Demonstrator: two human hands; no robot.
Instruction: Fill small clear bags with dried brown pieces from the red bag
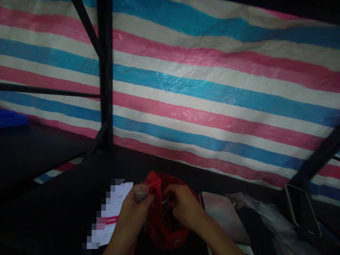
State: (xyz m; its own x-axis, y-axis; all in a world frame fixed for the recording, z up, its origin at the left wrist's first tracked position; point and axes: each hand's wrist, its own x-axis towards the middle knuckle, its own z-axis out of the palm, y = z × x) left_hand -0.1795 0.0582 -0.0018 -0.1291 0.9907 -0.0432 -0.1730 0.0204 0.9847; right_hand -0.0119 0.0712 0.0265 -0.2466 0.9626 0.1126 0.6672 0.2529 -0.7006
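A red plastic bag (pixel 170 239) stands with its mouth open at the front middle of the dark table, and small dark brownish bits (pixel 168 217) lie inside. My left hand (pixel 134 210) is at the bag's left side, its fingers closed on a crumpled clear plastic bag (pixel 142 191) close to the red rim. My right hand (pixel 184 205) reaches into the red bag's mouth with curled fingers. Something small and shiny shows at those fingertips, too dim to name. The image is dark, and the right fingertips are partly hidden.
Left of the bag lies a printed white sheet (pixel 111 232), partly pixelated. To the right are a flat silvery device (pixel 225 216), several clear plastic bags (pixel 271 216) and a phone-like dark-screened object (pixel 302 209). Behind rise a black post (pixel 105 78) and a striped tarp (pixel 212 88).
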